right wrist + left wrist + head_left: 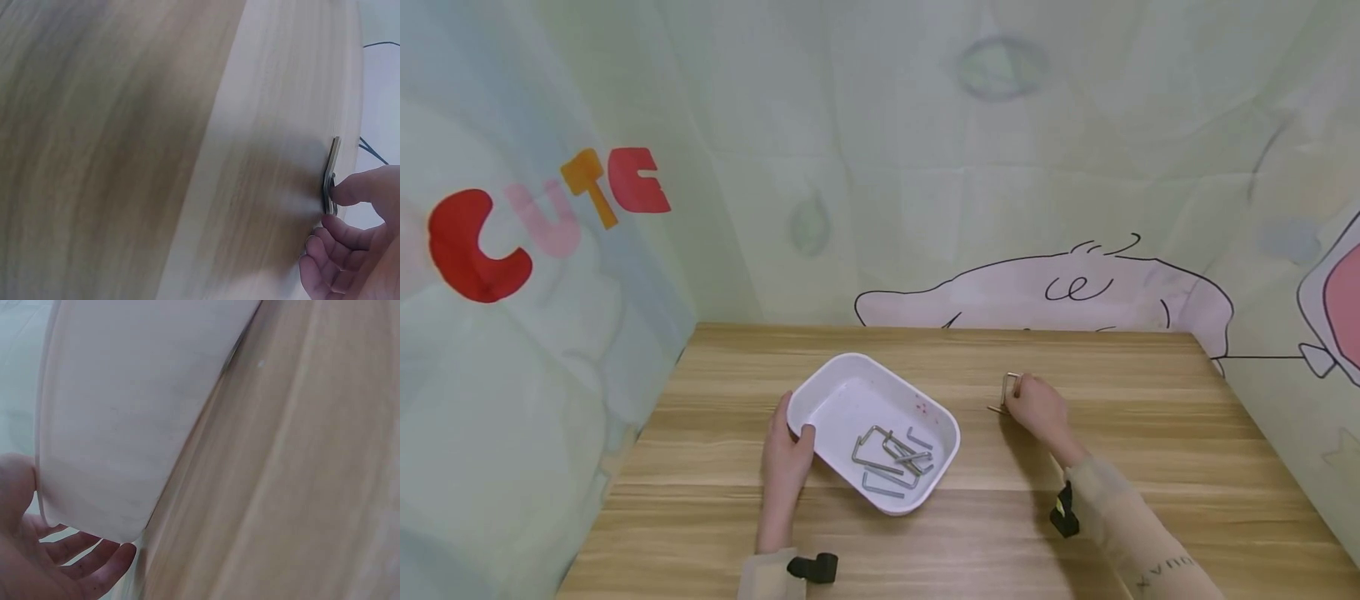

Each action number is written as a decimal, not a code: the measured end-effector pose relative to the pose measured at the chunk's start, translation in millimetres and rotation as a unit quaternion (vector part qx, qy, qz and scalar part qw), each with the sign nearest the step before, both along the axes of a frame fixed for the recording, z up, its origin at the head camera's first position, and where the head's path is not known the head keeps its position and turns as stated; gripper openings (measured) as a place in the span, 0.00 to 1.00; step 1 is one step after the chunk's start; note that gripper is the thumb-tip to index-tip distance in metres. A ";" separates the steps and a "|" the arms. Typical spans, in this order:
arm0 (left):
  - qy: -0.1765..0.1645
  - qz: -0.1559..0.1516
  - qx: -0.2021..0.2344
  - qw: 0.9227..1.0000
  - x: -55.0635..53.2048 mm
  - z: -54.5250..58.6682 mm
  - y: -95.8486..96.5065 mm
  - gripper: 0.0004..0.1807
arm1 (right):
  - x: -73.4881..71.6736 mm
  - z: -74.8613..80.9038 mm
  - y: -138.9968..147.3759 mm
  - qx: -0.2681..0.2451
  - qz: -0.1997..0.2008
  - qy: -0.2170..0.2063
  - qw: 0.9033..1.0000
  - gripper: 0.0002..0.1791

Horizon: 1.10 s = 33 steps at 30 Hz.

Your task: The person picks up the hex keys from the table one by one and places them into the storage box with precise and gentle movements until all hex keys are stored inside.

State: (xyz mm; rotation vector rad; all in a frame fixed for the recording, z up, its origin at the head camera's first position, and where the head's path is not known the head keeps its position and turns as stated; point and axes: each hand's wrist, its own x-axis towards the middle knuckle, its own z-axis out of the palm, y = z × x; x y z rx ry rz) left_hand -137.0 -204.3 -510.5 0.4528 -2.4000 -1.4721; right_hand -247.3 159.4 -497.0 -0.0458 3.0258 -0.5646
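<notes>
A white plastic tray [842,408] sits turned at an angle on the table, with several L-shaped metal hex keys [895,462] lying loose in its near right part. My left hand [787,458] grips the tray's left end, thumb over the rim and fingers round the outside wall; the left wrist view shows the fingertips at the tray's underside edge. To the right of the tray, my right hand [1037,408] pinches bent metal hex keys [1004,387] between thumb and forefinger, close over the wood. The hand hides part of them.
A wood-grain table [715,500] spreads under everything. Behind it and on both sides hangs a pale printed cloth [760,208] with letters and cartoon shapes. Small black cameras [815,568] are strapped at both wrists.
</notes>
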 end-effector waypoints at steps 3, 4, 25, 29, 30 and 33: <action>0.002 0.000 -0.001 1.000 -0.5 0.2 -0.1 0.35 | -1.3 1.2 -1.0 -0.002 -0.007 -0.015 1.000 0.14; 0.003 0.000 -0.002 1.000 -0.7 0.1 -0.1 0.35 | -1.3 1.6 -1.3 -0.002 -0.009 -0.018 1.000 0.15; 0.014 0.003 0.003 1.000 -0.8 -0.1 1.4 0.35 | 0.6 1.9 -1.4 -0.003 -0.005 -0.025 1.000 0.22; 0.013 0.003 0.005 1.000 -0.6 -0.4 0.9 0.35 | 3.3 0.3 -0.8 -0.006 -0.008 -0.008 1.000 0.21; 0.013 0.004 0.004 1.000 -0.5 -0.4 0.8 0.35 | 3.9 -0.2 -0.5 -0.007 -0.009 -0.005 1.000 0.21; 0.014 0.005 0.002 1.000 -0.4 -1.0 0.2 0.35 | 4.7 -2.7 -0.1 -0.008 -0.009 0.001 1.000 0.22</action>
